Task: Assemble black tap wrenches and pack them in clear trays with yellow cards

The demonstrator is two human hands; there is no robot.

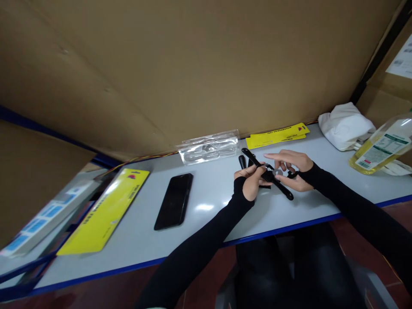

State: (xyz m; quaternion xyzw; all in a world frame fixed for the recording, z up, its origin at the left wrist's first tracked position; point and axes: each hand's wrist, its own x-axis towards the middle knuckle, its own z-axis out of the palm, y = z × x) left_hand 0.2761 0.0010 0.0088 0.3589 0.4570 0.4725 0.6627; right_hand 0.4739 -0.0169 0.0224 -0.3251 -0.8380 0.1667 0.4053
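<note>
Both my hands hold a black hand tool (268, 175) with long handles just above the grey table (209, 201). My left hand (250, 180) grips it near its middle. My right hand (291, 169) pinches the small metal part at the tool's joint, with the index finger stretched out to the left. One handle points away toward the back, the other toward the table's front edge. A second short black piece (242, 162) lies behind my left hand.
A black phone (174, 200) lies left of my hands. Behind it sits a clear plastic blister pack (209, 147), with yellow cards (277, 135) to the right. A yellow card (106, 210) and a box (45, 219) lie at left. White cloth (346, 124) and a bottle (380, 148) stand right.
</note>
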